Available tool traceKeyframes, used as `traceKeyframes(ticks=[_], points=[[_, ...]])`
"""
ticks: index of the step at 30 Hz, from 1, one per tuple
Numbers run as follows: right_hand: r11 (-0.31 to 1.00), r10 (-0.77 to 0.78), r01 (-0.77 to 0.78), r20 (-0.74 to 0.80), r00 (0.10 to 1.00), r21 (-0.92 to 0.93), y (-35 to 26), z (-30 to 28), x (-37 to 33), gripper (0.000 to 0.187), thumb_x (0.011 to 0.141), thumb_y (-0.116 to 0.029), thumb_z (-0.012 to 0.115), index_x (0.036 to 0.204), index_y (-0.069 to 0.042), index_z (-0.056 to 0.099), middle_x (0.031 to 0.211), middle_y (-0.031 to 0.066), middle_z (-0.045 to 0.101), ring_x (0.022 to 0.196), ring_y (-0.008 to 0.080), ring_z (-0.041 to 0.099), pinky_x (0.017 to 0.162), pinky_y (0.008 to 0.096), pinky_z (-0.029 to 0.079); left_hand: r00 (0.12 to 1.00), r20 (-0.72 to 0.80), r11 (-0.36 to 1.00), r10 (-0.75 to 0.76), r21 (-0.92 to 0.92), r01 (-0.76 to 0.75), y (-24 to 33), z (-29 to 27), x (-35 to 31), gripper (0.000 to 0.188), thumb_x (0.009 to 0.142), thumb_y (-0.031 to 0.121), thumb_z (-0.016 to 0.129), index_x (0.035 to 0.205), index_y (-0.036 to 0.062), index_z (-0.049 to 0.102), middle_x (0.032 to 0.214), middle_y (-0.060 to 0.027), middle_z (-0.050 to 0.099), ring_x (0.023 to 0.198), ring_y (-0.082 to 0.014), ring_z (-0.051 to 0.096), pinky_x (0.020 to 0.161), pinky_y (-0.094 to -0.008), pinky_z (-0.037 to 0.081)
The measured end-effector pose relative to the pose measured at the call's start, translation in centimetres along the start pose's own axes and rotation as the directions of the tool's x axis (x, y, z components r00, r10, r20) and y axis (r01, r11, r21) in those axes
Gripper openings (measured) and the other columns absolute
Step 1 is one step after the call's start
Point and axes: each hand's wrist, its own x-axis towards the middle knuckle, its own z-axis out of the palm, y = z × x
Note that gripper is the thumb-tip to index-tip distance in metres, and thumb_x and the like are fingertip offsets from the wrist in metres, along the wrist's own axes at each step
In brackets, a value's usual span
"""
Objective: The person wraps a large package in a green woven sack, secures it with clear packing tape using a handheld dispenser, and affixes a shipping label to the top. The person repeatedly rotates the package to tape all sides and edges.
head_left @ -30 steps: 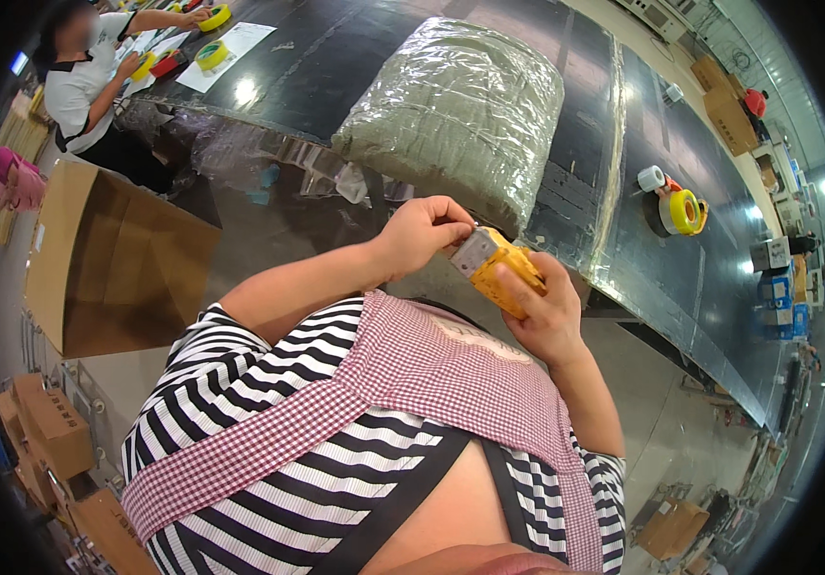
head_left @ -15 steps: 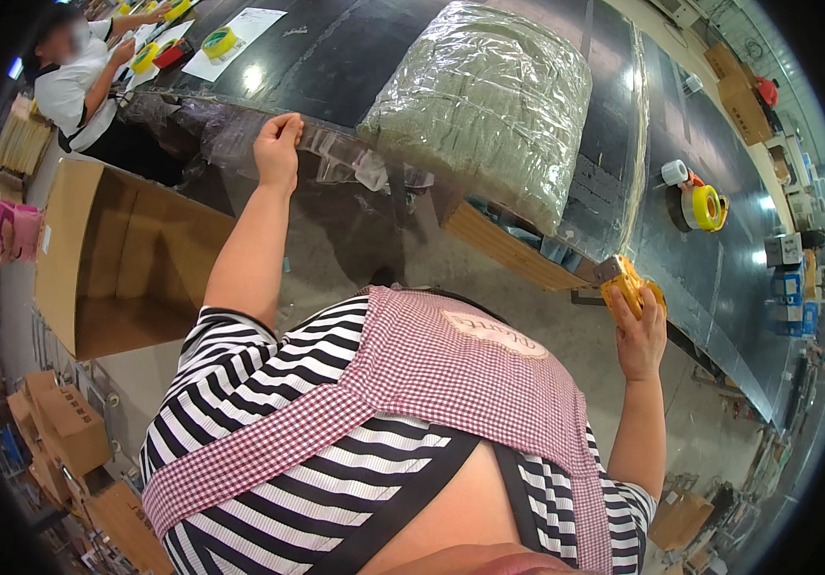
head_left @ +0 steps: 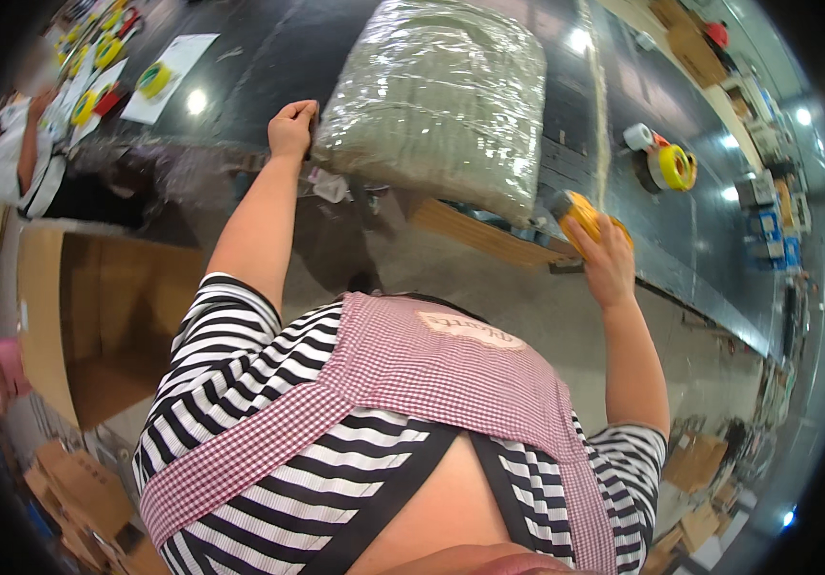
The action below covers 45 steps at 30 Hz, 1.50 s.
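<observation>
In the head view, left of the plastic-wrapped bundle (head_left: 436, 110) is the left hand (head_left: 290, 131), its hold unclear; well apart, the right hand (head_left: 609, 264) clasps a yellow tool (head_left: 575, 211) (perhaps a tape measure) near the bundle's near-right corner. The step seems to be spanning the bundle; next calls for steady alignment.

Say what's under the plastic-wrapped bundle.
The bundle sits on the dark table, whose top shows to its left and right. The patch directly beneath is covered, so anything there cannot be seen.
</observation>
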Motion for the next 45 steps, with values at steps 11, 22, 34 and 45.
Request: traceKeyframes(ticks=[11,22,34,45], points=[[0.996,0.037,-0.031,0.075,0.997,-0.079,-2.1,2.0,3.3,0.06,0.082,-0.008,0.06,0.138,-0.029,0.057,0.13,0.013,0.048,0.103,0.0282,0.055,0.09,0.0405,0.049,0.662,0.443,0.495,0.604,0.443,-0.748,14.6,5.6,-3.7,0.02,0.085,0.007,0.058,0.099,0.0059,0.073,0.106,-0.0141,0.07,0.101,-0.0326,0.065,0.091,-0.0447,0.05],[0.998,0.055,-0.054,0.066,0.996,-0.023,-0.3,-0.7,6.6,0.047,0.08,-0.009,0.063,0.124,-0.023,0.067,0.113,0.0074,0.055,0.095,0.0249,0.057,0.08,0.0354,0.05,-0.041,0.989,-0.143,-0.145,-0.062,-0.988,16.8,23.3,-20.1,0.075,0.093,0.061,0.047,0.136,-0.0002,0.057,0.146,-0.0145,0.051,0.144,-0.0299,0.034,0.121,-0.0516,0.014],[0.981,0.084,-0.075,0.046,0.995,-0.182,-3.6,1.5,9.4,0.015,0.09,-0.02,0.06,0.097,-0.012,0.071,0.106,0.0081,0.057,0.093,0.0257,0.057,0.077,0.0377,0.048,0.075,0.987,-0.253,-0.14,0.038,-0.967,14.9,24.4,-21.2,0.073,0.091,0.06,0.052,0.138,0.0035,0.055,0.148,-0.0138,0.047,0.143,-0.0307,0.035,0.12,-0.052,0.018],[0.887,0.446,-0.455,0.39,0.806,-0.075,-4.5,1.4,13.2,0.024,0.086,-0.023,0.067,0.108,-0.013,0.074,0.12,0.012,0.062,0.115,0.0301,0.061,0.086,0.0385,0.053,0.051,0.998,-0.039,-0.038,0.049,-0.998,13.5,25.2,-21.3,0.069,0.076,0.048,0.076,0.134,0.0137,0.06,0.141,-0.0033,0.053,0.139,-0.0275,0.037,0.117,-0.0463,0.026]])
